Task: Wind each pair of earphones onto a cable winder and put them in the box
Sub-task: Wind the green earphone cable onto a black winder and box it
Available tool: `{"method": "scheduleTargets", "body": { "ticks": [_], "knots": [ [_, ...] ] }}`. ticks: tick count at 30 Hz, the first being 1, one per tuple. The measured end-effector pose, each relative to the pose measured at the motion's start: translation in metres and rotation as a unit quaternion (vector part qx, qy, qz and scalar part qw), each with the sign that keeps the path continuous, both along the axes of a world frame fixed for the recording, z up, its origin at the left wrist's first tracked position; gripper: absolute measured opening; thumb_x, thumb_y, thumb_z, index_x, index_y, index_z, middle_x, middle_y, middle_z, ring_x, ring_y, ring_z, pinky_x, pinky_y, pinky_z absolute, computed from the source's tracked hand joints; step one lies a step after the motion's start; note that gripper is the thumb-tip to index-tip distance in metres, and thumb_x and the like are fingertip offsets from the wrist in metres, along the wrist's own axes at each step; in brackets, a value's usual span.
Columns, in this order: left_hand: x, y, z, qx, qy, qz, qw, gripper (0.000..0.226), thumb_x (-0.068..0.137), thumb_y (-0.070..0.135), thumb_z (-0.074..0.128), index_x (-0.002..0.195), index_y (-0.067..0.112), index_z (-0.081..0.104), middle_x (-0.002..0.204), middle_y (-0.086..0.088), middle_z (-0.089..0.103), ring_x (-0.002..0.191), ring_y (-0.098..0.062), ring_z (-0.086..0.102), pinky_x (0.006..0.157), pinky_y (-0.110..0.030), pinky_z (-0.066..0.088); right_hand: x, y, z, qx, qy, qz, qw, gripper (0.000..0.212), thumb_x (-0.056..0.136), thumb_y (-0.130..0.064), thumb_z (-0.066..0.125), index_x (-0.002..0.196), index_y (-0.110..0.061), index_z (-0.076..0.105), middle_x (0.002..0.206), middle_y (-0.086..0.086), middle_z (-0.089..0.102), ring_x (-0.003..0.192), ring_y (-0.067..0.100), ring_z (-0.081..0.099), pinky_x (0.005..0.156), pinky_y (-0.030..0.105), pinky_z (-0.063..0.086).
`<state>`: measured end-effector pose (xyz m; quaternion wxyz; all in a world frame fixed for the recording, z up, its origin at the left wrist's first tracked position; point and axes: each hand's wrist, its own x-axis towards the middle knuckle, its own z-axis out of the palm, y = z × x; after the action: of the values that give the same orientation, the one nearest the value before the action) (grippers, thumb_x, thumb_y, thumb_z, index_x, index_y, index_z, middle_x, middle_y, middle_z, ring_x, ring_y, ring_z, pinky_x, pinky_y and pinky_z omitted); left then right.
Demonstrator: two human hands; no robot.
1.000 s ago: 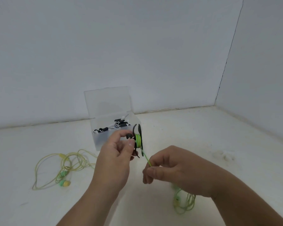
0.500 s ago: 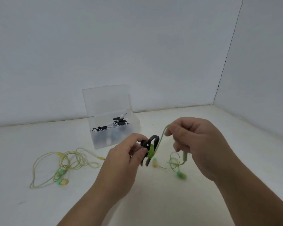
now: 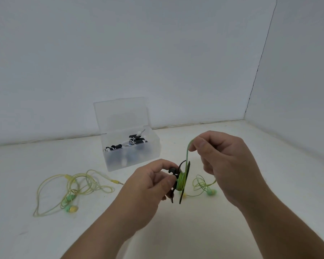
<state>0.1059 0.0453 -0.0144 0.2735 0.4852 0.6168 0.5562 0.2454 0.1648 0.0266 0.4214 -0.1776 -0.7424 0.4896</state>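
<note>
Head view: our left hand (image 3: 148, 189) pinches the black disc-shaped cable winder (image 3: 187, 168) near the clear plastic box (image 3: 150, 150). Our right hand (image 3: 226, 165) pinches the thin green earphone cable (image 3: 187, 156) above it; we should guide each turn taut into the groove.

Soft, even light — faint shadows, wide-angle bowing.

Winder (image 3: 187, 168) half hidden by left fingers (image 3: 158, 174); cable (image 3: 187, 154) lost behind right hand (image 3: 226, 165); box (image 3: 150, 152) contents blurred through frosted wall; forearms (image 3: 101, 236) cut by lower edge.
</note>
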Motion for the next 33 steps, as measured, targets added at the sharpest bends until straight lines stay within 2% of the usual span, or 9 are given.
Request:
{"method": "scheduleTargets", "body": {
  "ticks": [4, 8, 10, 15, 18, 21, 27, 29, 33],
  "knots": [
    [0.003, -0.001, 0.003, 0.009, -0.033, -0.033, 0.999, 0.019, 0.097, 0.013, 0.060, 0.096, 0.027, 0.072, 0.068, 0.007, 0.068, 0.066, -0.014, 0.059, 0.069, -0.025, 0.045, -0.004, 0.004, -0.005, -0.037, -0.041, -0.045, 0.997, 0.026, 0.097, -0.024, 0.059, 0.074, -0.016, 0.069, 0.058, 0.006, 0.031, 0.056, 0.023, 0.024, 0.055, 0.037, 0.024],
    [0.005, 0.000, 0.003, 0.063, -0.151, -0.047, 0.985, 0.017, 0.086, 0.023, 0.061, 0.096, 0.025, 0.074, 0.082, -0.012, 0.072, 0.075, -0.024, 0.062, 0.080, -0.040, 0.052, -0.008, 0.008, -0.011, -0.090, -0.111, -0.064, 0.988, 0.028, 0.097, -0.027, 0.059, 0.074, -0.015, 0.068, 0.061, 0.007, 0.032, 0.055, 0.020, 0.027, 0.055, 0.034, 0.026],
    [0.005, 0.001, 0.005, 0.098, -0.206, -0.042, 0.973, 0.010, 0.090, 0.020, 0.068, 0.096, 0.020, 0.075, 0.087, -0.017, 0.072, 0.077, -0.026, 0.065, 0.077, -0.034, 0.057, -0.009, 0.007, -0.014, -0.090, -0.151, -0.060, 0.983, 0.029, 0.097, -0.027, 0.058, 0.072, -0.017, 0.068, 0.060, 0.003, 0.036, 0.054, 0.018, 0.031, 0.054, 0.031, 0.029],
    [0.002, 0.002, 0.007, 0.160, -0.267, 0.028, 0.950, 0.026, 0.079, 0.020, 0.060, 0.102, 0.012, 0.070, 0.082, -0.012, 0.072, 0.068, -0.019, 0.068, 0.066, -0.026, 0.058, -0.011, -0.005, -0.015, -0.042, -0.290, 0.029, 0.956, 0.038, 0.102, -0.033, 0.050, 0.076, -0.017, 0.072, 0.054, -0.004, 0.044, 0.041, 0.008, 0.033, 0.045, 0.019, 0.030],
    [0.000, 0.003, 0.006, 0.150, -0.255, 0.074, 0.952, 0.023, 0.080, 0.024, 0.062, 0.099, 0.020, 0.073, 0.081, -0.009, 0.072, 0.067, -0.014, 0.067, 0.065, -0.027, 0.055, -0.012, -0.014, -0.013, -0.029, -0.351, 0.128, 0.927, 0.037, 0.104, -0.033, 0.047, 0.085, -0.017, 0.075, 0.056, -0.007, 0.049, 0.039, 0.002, 0.036, 0.042, 0.014, 0.031],
    [-0.005, 0.004, 0.003, 0.116, -0.242, 0.136, 0.954, 0.020, 0.092, 0.021, 0.059, 0.109, 0.017, 0.069, 0.081, -0.007, 0.074, 0.064, -0.010, 0.067, 0.065, -0.028, 0.050, -0.012, -0.020, -0.011, 0.013, -0.381, 0.187, 0.905, 0.030, 0.102, -0.033, 0.051, 0.092, -0.019, 0.075, 0.057, -0.008, 0.052, 0.045, 0.003, 0.042, 0.049, 0.016, 0.035],
    [-0.012, 0.006, 0.000, 0.092, -0.220, 0.196, 0.951, 0.014, 0.098, 0.013, 0.058, 0.103, 0.016, 0.071, 0.068, -0.003, 0.068, 0.062, -0.014, 0.060, 0.065, -0.030, 0.050, -0.003, -0.023, 0.002, 0.031, -0.314, 0.219, 0.923, 0.016, 0.096, -0.022, 0.062, 0.092, -0.018, 0.077, 0.050, -0.014, 0.044, 0.049, 0.005, 0.039, 0.050, 0.014, 0.033],
    [-0.012, 0.005, -0.001, 0.088, -0.132, 0.203, 0.966, 0.016, 0.096, 0.011, 0.061, 0.096, 0.022, 0.072, 0.064, -0.001, 0.067, 0.060, -0.013, 0.059, 0.066, -0.032, 0.052, 0.000, -0.024, 0.006, 0.040, -0.289, 0.221, 0.931, 0.015, 0.095, -0.020, 0.063, 0.090, -0.019, 0.077, 0.053, -0.013, 0.041, 0.053, 0.007, 0.038, 0.053, 0.016, 0.032],
    [-0.005, 0.003, -0.003, 0.071, 0.052, 0.174, 0.981, 0.026, 0.090, 0.011, 0.068, 0.088, 0.036, 0.069, 0.073, 0.005, 0.070, 0.066, -0.023, 0.063, 0.066, -0.037, 0.051, 0.002, -0.023, 0.009, 0.082, -0.252, 0.154, 0.952, 0.016, 0.092, -0.021, 0.067, 0.079, -0.016, 0.074, 0.052, -0.010, 0.040, 0.050, 0.008, 0.033, 0.050, 0.017, 0.029]
  ]
}}
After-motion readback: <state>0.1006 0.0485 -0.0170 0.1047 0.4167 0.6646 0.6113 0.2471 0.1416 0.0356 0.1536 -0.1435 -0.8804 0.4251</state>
